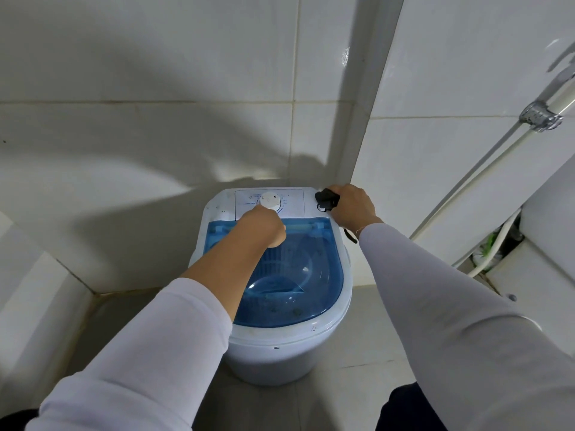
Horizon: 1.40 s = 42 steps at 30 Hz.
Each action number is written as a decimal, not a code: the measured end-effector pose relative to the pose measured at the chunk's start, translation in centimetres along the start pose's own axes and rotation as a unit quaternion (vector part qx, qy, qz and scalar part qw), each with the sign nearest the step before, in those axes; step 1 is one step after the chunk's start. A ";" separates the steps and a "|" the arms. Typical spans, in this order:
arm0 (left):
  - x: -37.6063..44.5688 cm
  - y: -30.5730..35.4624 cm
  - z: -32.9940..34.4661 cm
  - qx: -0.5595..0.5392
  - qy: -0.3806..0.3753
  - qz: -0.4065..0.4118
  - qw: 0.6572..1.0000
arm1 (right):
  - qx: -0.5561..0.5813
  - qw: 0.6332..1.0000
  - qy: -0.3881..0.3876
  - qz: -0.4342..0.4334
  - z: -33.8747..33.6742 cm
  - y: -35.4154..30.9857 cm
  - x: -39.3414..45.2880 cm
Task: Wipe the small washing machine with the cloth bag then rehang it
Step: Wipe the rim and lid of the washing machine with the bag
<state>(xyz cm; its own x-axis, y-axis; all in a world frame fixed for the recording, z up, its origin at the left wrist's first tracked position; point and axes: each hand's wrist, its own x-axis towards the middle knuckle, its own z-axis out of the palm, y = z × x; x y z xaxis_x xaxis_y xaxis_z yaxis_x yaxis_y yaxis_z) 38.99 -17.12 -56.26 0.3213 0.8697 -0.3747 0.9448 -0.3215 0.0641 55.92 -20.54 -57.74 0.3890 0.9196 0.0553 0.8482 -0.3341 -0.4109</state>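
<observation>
Your right hand (351,206) is gripping the black cloth bag (326,199), wiping the washing machine (280,337)'s back corner. Your left hand (264,225) is resting fisted, holding nothing visible. Next, sweep across the lid (295,290).

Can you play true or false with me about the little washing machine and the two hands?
1. The small white washing machine has a see-through blue lid. True.
2. The blue lid is open. False: it lies shut over the tub.
3. The right hand holds something small and black. True.
4. The left hand is far from the round white dial. False: it is a closed fist right next to the dial.
5. The washing machine stands on a table. False: it stands on the grey tiled floor in a corner.
</observation>
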 end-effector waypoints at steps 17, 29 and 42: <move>-0.5 -0.4 0.9 0.018 0.025 0.016 0.999 | -0.019 0.999 -0.044 -0.019 -0.9 0.8 -3.3; -0.5 -0.8 1.8 -0.041 0.042 0.004 0.998 | 0.037 0.996 -0.075 0.004 -1.7 1.2 -5.5; -1.8 -1.7 2.3 -0.121 0.021 0.014 0.992 | 0.016 0.995 -0.095 0.036 -1.7 2.2 -10.5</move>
<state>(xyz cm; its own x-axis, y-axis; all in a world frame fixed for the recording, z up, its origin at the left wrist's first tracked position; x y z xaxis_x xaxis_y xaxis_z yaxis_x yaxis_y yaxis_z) 36.70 -19.01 -57.76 0.3455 0.8777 -0.3319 0.9217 -0.2509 0.2959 54.28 -31.32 -57.67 0.3712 0.9168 -0.1477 0.8072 -0.3971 -0.4368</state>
